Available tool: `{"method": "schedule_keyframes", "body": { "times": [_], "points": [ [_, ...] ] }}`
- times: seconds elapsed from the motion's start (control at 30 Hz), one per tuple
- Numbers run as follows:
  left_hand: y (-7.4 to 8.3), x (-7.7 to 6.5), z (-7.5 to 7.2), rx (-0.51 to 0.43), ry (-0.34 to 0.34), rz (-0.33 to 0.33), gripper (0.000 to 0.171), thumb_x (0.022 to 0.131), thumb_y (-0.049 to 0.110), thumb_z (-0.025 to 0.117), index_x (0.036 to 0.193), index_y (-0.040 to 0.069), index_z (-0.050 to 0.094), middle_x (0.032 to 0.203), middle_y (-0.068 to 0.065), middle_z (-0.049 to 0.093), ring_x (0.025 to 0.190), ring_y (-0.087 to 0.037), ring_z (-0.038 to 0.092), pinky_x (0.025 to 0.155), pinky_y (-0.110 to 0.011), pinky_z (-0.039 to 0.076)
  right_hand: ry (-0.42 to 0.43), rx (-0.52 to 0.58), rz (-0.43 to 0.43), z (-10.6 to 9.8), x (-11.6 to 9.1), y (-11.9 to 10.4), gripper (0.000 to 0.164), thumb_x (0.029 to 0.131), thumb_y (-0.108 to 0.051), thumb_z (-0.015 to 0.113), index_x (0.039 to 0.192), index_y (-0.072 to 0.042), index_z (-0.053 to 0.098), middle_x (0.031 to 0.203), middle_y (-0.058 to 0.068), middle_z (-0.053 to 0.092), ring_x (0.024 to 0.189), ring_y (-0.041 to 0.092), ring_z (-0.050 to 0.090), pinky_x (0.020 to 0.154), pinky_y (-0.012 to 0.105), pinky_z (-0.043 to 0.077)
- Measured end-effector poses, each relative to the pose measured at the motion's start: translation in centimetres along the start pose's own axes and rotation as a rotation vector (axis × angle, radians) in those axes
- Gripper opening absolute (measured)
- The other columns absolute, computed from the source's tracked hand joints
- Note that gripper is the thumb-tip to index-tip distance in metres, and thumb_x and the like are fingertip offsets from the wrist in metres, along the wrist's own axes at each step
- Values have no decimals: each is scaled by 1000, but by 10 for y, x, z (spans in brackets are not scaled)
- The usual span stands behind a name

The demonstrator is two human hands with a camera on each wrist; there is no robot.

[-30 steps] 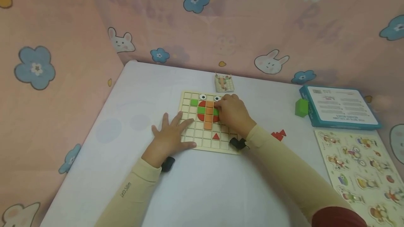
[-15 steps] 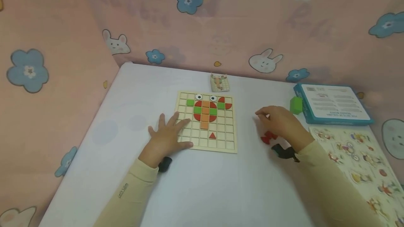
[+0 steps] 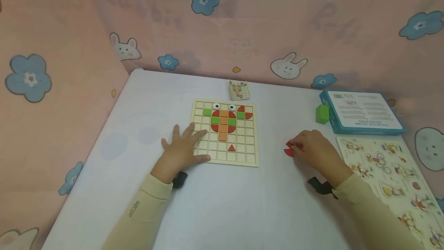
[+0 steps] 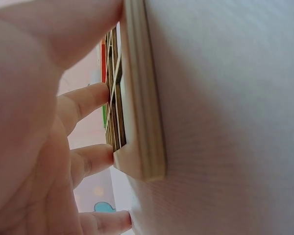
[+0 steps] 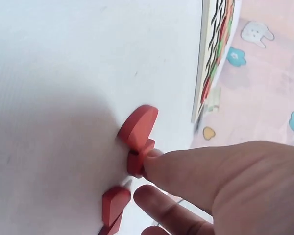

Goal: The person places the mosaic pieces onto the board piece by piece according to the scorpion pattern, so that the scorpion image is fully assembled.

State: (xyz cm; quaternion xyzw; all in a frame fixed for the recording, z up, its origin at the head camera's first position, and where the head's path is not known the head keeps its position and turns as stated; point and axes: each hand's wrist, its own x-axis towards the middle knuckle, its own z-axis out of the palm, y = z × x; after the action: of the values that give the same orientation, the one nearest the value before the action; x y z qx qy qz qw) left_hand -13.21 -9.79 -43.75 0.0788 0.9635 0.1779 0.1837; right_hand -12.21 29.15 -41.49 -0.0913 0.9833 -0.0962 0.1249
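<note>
My left hand rests with spread fingers on the left edge of the wooden grid board. In the left wrist view, fingertips touch the board's rim. On the board lie orange squares, green squares, red quarter-round blocks, two eye discs and a red triangle. Right of the board, my right hand pinches a small red block at the table; the forefinger is hidden in the right wrist view. A red quarter-round block touches it, and other red blocks lie close by.
A small pattern card stands behind the board. At the right are a green block, a blue-edged box and a sheet of cartoon figures. A patterned cloth wall rises behind the table.
My right hand has moved right from the board to the loose red blocks and now pinches one. Red and green blocks at the board's upper right came into sight. The left hand stays put.
</note>
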Motion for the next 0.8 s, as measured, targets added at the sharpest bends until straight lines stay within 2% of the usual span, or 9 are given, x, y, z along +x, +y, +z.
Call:
{"method": "schedule_keyframes", "body": {
  "times": [0.2, 0.3, 0.43, 0.6, 0.7, 0.8],
  "points": [
    [-1, 1, 1, -2, -6, -2, 88, 79, 59, 77, 154, 40, 37, 170, -3, 10, 152, -52, -5, 105, -85, 7, 10, -47, 9, 4, 4, -9, 37, 92, -19, 71, 126, -7, 70, 106, 12, 68, 97, 30, 56, 84, 46, 52],
    [-1, 1, 0, -7, -6, 0, 87, 79, 59, 77, 154, 40, 37, 170, -4, 10, 152, -52, -5, 105, -85, 7, 25, -73, 1, 4, 8, -15, 37, 93, -23, 70, 126, -8, 70, 110, 13, 68, 100, 31, 56, 87, 48, 52],
    [-2, 0, -1, -10, -7, -5, 87, 79, 58, 78, 154, 40, 37, 170, -4, 10, 152, -52, -5, 105, -85, 7, 42, -81, -10, 7, 20, -24, 32, 93, -26, 71, 119, -7, 73, 109, 12, 71, 103, 32, 58, 92, 50, 51],
    [-2, 1, -2, -8, -17, -10, 88, 79, 59, 78, 154, 41, 36, 170, -3, 10, 152, -52, -5, 105, -85, 6, 76, -66, -25, 10, 34, -36, 21, 92, -17, 71, 109, -5, 76, 101, 10, 75, 94, 29, 60, 89, 46, 52],
    [-1, 1, -2, -3, -18, -12, 88, 79, 60, 77, 154, 42, 36, 170, -2, 10, 152, -51, -5, 106, -84, 6, 101, -64, -36, 11, 40, -42, 19, 91, -13, 71, 107, -4, 77, 100, 12, 77, 92, 29, 63, 87, 45, 53],
    [0, 1, -2, -4, -11, -6, 88, 78, 59, 78, 154, 41, 36, 170, -3, 11, 152, -52, -5, 105, -85, 7, 98, -47, -26, 12, 46, -45, 20, 92, -15, 71, 108, -5, 77, 104, 12, 77, 97, 29, 65, 90, 46, 54]
  ]
}}
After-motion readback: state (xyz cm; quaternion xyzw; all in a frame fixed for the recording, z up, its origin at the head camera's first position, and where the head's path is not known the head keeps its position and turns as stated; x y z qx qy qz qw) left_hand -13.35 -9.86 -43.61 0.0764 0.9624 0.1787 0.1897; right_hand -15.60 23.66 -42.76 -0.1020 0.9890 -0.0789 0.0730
